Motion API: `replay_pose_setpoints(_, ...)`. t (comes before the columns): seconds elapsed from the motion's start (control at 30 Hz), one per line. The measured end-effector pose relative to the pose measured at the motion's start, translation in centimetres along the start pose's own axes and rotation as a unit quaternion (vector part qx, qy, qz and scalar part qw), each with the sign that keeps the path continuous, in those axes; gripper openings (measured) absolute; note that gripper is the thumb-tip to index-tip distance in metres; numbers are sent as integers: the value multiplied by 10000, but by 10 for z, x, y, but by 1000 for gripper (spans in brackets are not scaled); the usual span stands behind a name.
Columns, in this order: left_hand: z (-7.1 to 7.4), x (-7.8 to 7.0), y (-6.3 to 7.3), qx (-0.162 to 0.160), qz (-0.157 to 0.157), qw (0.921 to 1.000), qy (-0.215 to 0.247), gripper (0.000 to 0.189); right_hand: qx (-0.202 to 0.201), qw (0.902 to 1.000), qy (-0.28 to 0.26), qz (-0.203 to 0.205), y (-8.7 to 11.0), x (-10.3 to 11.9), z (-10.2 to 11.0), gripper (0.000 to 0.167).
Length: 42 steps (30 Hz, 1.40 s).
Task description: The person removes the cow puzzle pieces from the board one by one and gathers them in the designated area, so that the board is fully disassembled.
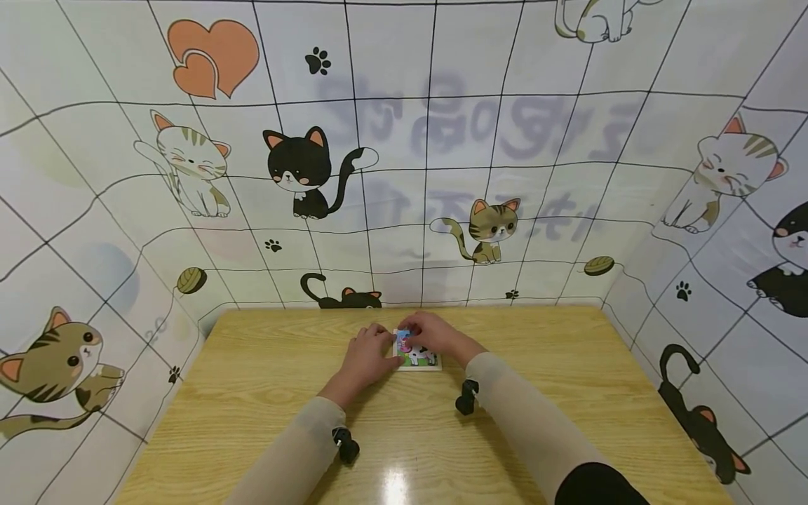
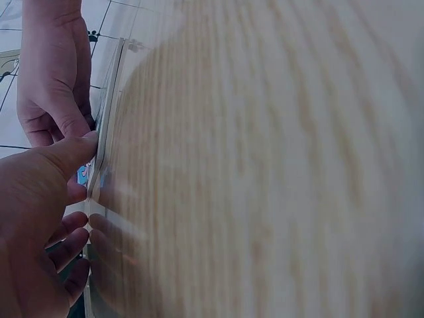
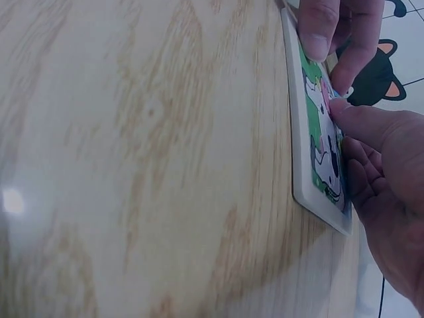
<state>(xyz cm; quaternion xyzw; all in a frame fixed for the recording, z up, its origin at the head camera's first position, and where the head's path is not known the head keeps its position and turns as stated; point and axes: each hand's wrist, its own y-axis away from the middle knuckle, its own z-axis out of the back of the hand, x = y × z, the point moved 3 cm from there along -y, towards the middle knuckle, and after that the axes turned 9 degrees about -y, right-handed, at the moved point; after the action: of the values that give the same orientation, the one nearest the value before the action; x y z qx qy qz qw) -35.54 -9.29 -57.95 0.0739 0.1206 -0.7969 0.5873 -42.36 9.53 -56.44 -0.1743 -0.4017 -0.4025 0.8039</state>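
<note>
Showing edgewise, left wrist view: board (image 2: 110,99)

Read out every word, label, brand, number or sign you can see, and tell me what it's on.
None can be read.
Wall covering: large, faint lettering, too blurred to read; small, faint marks at lower left, also unreadable.
Picture board: any writing is too small to make out.

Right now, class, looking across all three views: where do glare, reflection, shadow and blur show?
Head view: bright glare on the table near the bottom edge; left wrist view: wood grain soft toward the right, the left hand faintly mirrored in the glossy tabletop; right wrist view: a small white glare spot at the left edge, a dim shadow below the picture board.
</note>
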Motion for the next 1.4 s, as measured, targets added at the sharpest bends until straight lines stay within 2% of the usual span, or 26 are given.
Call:
replay_pose_setpoints(0.17,0,0,0,-14,-4,10000,-2,55,-65,9999,93,-45,-2,-4,1,31)
replay_pose_setpoints(0.4,2,-2,1,-28,-60,10000,-25,54,-148,9989,412,189,-4,-8,1,32)
replay_pose_setpoints(0.77,3,0,-3,-54,-82,9999,-132,55,-482,9974,339,409,6,-2,7,33)
replay_pose_setpoints(0.97,-2,0,-2,-12,-85,9999,-144,56,-460,9965,452,523,8,-4,9,32)
replay_pose_setpoints(1.13,-4,1,-1,-52,-66,9999,-106,55,-466,9969,342,524,12,-4,13,31)
replay_pose_setpoints(1.4,-4,4,-1,-120,-141,9996,-209,57,-407,9963,421,623,24,-2,22,28)
